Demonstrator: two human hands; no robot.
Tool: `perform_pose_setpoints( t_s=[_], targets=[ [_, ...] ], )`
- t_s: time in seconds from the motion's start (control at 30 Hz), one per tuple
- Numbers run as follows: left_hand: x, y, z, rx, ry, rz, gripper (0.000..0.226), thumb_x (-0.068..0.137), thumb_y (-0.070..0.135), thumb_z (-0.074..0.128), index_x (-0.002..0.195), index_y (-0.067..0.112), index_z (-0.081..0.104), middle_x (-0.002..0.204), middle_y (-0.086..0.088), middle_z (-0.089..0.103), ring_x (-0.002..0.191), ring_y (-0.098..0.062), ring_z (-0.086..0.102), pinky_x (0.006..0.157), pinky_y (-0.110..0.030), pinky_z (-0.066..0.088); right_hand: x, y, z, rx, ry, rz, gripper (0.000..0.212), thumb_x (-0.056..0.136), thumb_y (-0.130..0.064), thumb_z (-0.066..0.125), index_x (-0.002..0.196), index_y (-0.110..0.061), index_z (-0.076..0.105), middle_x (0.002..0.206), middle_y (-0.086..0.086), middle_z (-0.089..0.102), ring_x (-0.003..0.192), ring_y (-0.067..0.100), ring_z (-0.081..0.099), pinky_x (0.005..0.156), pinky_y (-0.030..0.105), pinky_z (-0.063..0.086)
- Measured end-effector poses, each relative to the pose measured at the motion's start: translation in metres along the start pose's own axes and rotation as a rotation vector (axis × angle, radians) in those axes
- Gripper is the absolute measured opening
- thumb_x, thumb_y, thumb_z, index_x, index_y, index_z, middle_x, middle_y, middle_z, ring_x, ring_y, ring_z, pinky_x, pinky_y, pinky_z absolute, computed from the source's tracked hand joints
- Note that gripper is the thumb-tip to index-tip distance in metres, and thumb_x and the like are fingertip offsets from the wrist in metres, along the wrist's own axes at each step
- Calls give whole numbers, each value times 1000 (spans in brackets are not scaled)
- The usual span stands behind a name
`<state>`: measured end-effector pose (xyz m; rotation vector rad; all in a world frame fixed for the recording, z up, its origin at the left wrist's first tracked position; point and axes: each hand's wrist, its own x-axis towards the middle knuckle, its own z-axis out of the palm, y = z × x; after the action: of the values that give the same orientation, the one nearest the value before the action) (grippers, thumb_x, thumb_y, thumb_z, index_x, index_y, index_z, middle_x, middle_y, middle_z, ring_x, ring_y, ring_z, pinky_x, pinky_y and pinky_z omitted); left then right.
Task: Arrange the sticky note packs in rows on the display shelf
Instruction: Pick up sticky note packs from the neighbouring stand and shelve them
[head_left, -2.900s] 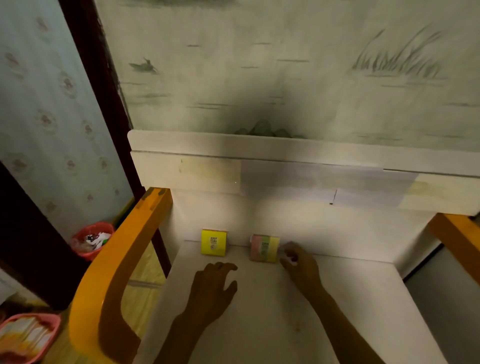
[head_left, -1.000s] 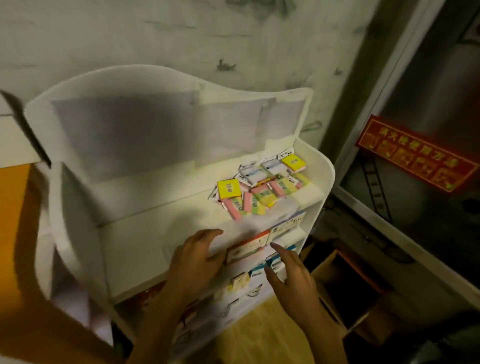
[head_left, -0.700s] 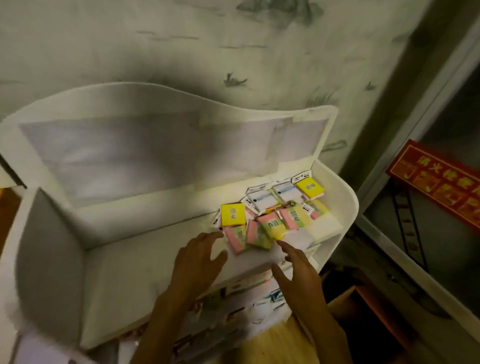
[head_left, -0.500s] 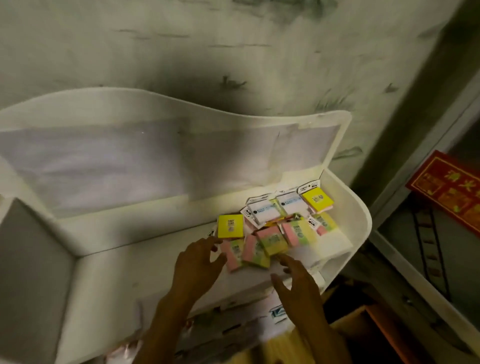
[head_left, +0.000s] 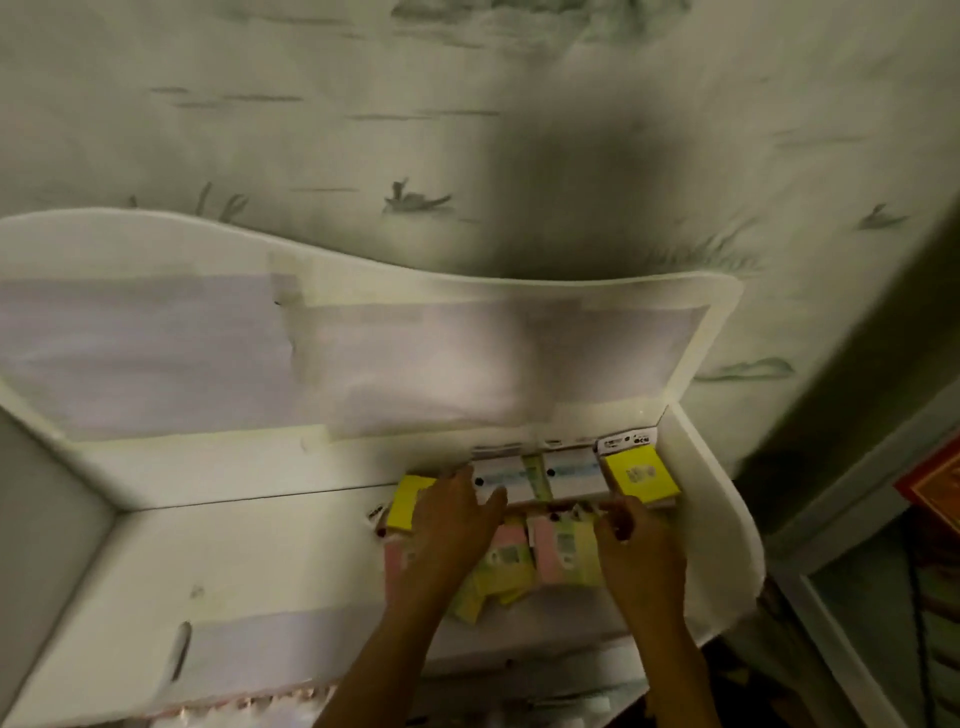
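A white display shelf with a wavy-topped back panel (head_left: 363, 291) stands against pale wallpaper printed with ducks and reeds (head_left: 415, 200). The heap of small sticky note packs (head_left: 561, 545) crowds the right end of the top tier, hard against the curved right side wall (head_left: 727, 519). At the back, two white-and-blue packs (head_left: 571, 475) lie side by side beside a bright yellow square pack (head_left: 641, 475) in the rear right corner. Another yellow pack (head_left: 408, 501) sits at the heap's left edge, and pink-and-yellow packs (head_left: 558, 548) lie jumbled toward the front lip.

The left hand (head_left: 452, 530) lies palm down over the heap with fingers spread and loosely curved; whether it grips a pack, I cannot tell. The right hand (head_left: 636, 551) curls its fingers down onto the packs near the right wall; its hold is hidden too.

The left half of the tier (head_left: 234, 561) lies bare from the slanted left side panel (head_left: 47, 519) to the heap.
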<state>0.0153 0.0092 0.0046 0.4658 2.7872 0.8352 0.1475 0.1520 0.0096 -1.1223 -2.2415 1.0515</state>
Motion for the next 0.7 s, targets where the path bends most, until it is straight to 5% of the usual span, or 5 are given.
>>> perform_pose_setpoints(
  t_s=[0.13,0.3,0.6,0.7],
  targets=[
    [15,15,27,60,21,-149,76,85,72,45,135,15,50,136,-10,51,124,-32,49,100,-43,44,27,22,-13,-35,-8,-3,4,91,-26,64,91,-23,66,84,-7,67,78,13,62,70,28,47],
    [30,28,47,133,7,-254,97,78,80,46,145,11,39,146,-14,39,134,-33,38,106,-47,37,54,44,-20,-83,-4,88,25,93,-27,61,72,-14,62,67,0,64,60,14,58,53,22,37],
    [40,31,57,-139,146,-297,85,76,54,73,137,3,43,128,-18,46,121,-37,47,97,-42,42,80,65,5,-39,17,239,56,84,-70,48,64,-20,60,57,-3,63,51,15,63,57,32,57],
    [42,27,54,-289,196,-316,55,82,38,74,119,1,56,115,-20,52,107,-38,55,87,-40,44,79,59,7,65,5,274,53,84,-66,53,63,-18,60,58,-1,63,53,18,63,57,30,54]
  ],
)
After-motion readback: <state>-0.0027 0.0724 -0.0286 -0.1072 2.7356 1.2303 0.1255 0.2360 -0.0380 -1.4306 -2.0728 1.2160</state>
